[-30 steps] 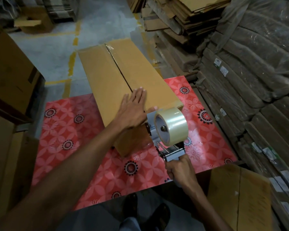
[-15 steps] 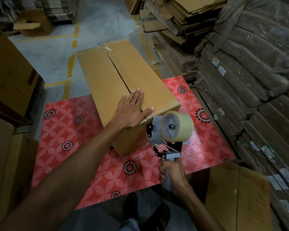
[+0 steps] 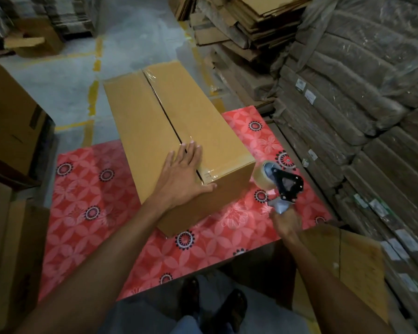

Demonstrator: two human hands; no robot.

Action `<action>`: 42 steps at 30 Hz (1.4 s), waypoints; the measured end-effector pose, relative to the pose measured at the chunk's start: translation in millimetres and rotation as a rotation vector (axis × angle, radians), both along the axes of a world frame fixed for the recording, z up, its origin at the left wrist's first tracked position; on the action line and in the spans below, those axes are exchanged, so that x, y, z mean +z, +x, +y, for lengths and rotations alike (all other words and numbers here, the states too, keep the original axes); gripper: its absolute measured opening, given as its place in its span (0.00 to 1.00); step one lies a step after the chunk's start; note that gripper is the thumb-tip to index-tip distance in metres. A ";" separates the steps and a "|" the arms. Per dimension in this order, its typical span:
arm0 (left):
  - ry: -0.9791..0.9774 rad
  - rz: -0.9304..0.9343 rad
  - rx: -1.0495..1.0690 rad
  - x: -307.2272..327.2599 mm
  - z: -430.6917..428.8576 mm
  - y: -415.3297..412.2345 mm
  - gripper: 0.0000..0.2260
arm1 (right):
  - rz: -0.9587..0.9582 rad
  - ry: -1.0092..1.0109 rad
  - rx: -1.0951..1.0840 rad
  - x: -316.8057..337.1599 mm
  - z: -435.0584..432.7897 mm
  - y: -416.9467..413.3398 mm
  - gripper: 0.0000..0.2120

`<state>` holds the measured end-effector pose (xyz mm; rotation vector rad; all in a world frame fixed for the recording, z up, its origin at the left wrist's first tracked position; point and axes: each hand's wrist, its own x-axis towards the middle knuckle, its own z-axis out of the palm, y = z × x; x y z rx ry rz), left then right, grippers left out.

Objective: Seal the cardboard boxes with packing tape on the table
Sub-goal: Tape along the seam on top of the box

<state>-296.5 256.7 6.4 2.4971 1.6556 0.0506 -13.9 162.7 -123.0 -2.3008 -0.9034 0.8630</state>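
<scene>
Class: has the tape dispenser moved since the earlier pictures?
Yes. The tape dispenser has swung right, off the cardboard box, past its near right corner.

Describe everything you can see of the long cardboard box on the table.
The cardboard box is long and plain brown, lying on the red floral table with its far end overhanging the far edge. Its top flaps are closed, meeting at a dark centre seam; glossy clear tape shows at both seam ends. The left hand lies flat on its near end, fingers straight.
</scene>
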 end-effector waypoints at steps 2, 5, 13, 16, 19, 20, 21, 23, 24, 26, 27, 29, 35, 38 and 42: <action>0.015 0.003 0.044 -3.4 -1.5 6.1 0.52 | -0.060 -0.080 0.056 -19.4 1.1 8.4 0.11; 0.013 -0.014 0.084 -6.9 -3.0 8.6 0.54 | -0.152 -0.166 0.115 -42.0 4.6 16.5 0.15; 0.000 0.013 0.103 -3.1 -16.7 8.9 0.52 | -0.683 -0.058 0.270 89.9 50.6 -4.4 0.07; -0.016 0.017 0.116 -1.8 -48.4 16.8 0.51 | -0.797 0.319 0.382 158.1 83.1 -46.5 0.05; -0.039 -0.067 0.116 12.8 -65.5 11.9 0.47 | -0.549 0.587 0.634 181.5 110.8 -103.6 0.04; -0.001 -0.138 0.094 22.2 -60.0 3.6 0.42 | -0.495 0.590 0.725 179.3 121.2 -120.3 0.04; 0.055 -0.206 0.064 31.4 -48.7 -7.1 0.33 | -0.472 0.573 0.805 176.5 132.0 -136.0 0.06; 0.124 -0.294 0.073 40.4 -7.6 -36.7 0.19 | -0.471 0.532 0.907 170.2 155.1 -162.6 0.10; 0.113 -0.326 0.111 39.0 21.6 -55.2 0.18 | -0.478 0.521 0.934 168.0 167.9 -174.0 0.12; 0.067 -0.339 0.166 31.1 86.4 -94.1 0.25 | -0.505 0.507 0.979 166.3 192.7 -196.0 0.14; 0.062 -0.312 0.171 27.3 117.6 -110.7 0.27 | -0.531 0.494 1.001 165.4 205.5 -207.0 0.14; 0.035 -0.214 0.162 25.4 172.3 -132.3 0.27 | -0.577 0.478 1.038 166.0 230.8 -226.2 0.12; -0.099 0.008 0.149 22.7 282.3 -151.6 0.27 | -0.602 0.461 1.079 155.2 320.6 -268.6 0.13; -0.085 0.029 0.133 14.2 314.8 -160.2 0.26 | -0.657 0.424 1.135 148.0 362.8 -283.4 0.18; -0.005 0.031 0.103 7.0 334.1 -169.8 0.24 | -0.710 0.308 1.174 145.2 399.2 -300.4 0.25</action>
